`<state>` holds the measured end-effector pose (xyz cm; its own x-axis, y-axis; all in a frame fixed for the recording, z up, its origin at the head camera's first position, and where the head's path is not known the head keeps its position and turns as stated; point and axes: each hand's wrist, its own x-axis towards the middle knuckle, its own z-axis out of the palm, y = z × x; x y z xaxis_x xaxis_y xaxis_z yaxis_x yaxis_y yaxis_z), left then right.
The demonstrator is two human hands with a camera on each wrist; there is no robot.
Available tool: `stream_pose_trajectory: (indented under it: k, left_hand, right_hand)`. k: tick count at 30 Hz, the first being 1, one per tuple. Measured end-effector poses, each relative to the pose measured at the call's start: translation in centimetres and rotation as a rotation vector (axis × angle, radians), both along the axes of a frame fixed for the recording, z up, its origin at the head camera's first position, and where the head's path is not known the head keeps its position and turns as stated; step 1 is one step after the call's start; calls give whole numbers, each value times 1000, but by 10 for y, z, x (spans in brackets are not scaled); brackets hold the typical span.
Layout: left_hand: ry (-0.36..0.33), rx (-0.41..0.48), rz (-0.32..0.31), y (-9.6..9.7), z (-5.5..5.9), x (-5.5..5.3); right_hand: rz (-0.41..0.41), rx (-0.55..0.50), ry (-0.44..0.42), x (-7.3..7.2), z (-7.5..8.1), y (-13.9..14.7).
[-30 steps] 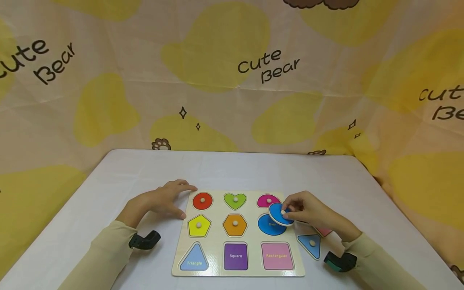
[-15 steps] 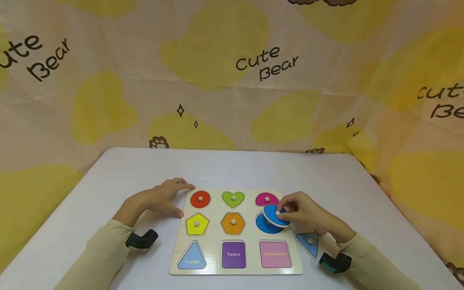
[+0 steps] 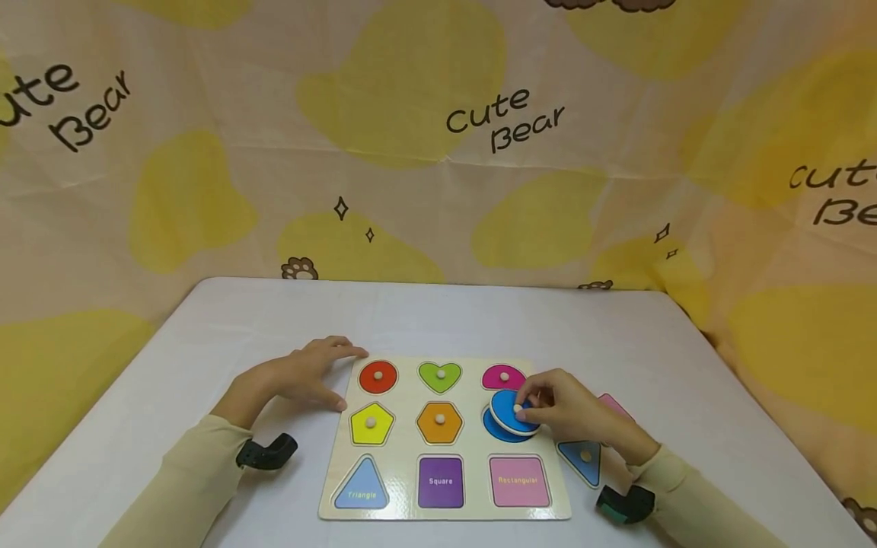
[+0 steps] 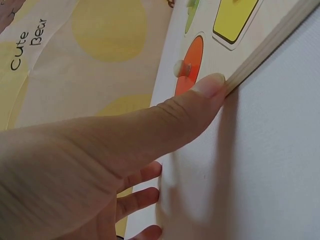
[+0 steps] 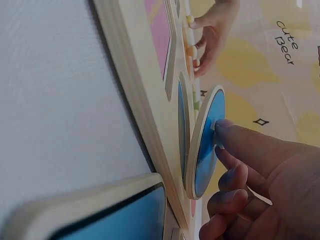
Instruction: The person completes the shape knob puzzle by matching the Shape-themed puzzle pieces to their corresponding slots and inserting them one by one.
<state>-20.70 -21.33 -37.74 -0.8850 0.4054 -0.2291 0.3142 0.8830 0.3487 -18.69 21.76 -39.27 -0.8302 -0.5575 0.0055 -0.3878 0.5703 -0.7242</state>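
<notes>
My right hand [image 3: 563, 403] pinches the small knob of a blue oval puzzle piece [image 3: 509, 411]. The piece is tilted and overlaps the blue oval recess [image 3: 500, 428] at the right of the wooden puzzle board [image 3: 404, 449]. In the right wrist view the held oval piece [image 5: 207, 145] stands at a slant, its lower rim right at the recess. My left hand [image 3: 301, 377] rests at the board's left edge with fingers spread. In the left wrist view the thumb [image 4: 165, 120] touches the board's edge beside the red circle piece [image 4: 192, 67].
Circle, heart [image 3: 441, 377], magenta semicircle [image 3: 503, 377], pentagon [image 3: 371, 423] and hexagon [image 3: 439, 422] pieces sit in the board. Triangle, square [image 3: 441, 482] and rectangle recesses show printed labels. A blue triangle piece [image 3: 581, 460] and a pink piece [image 3: 617, 405] lie right of the board.
My right hand has moved left and toward me, bringing the oval piece over more of its matching recess. The left hand stays at the board's edge.
</notes>
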Motion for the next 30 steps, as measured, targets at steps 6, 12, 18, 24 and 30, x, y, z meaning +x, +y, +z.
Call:
stream_pose_trajectory:
  k: [6, 12, 18, 24, 30]
  left_hand:
    - [-3, 2, 6, 0, -1, 1]
    - [2, 2, 4, -1, -2, -1]
    - [-5, 1, 9, -1, -1, -1]
    - [-7, 8, 5, 0, 1, 0]
    - [0, 3, -2, -1, 0, 0]
  right_hand:
    - [4, 8, 10, 1, -3, -2]
    - [11, 6, 32, 1, -6, -4]
    - [14, 3, 22, 1, -7, -6]
    - [9, -5, -9, 3, -5, -8]
    - [16, -19, -28, 4, -5, -11]
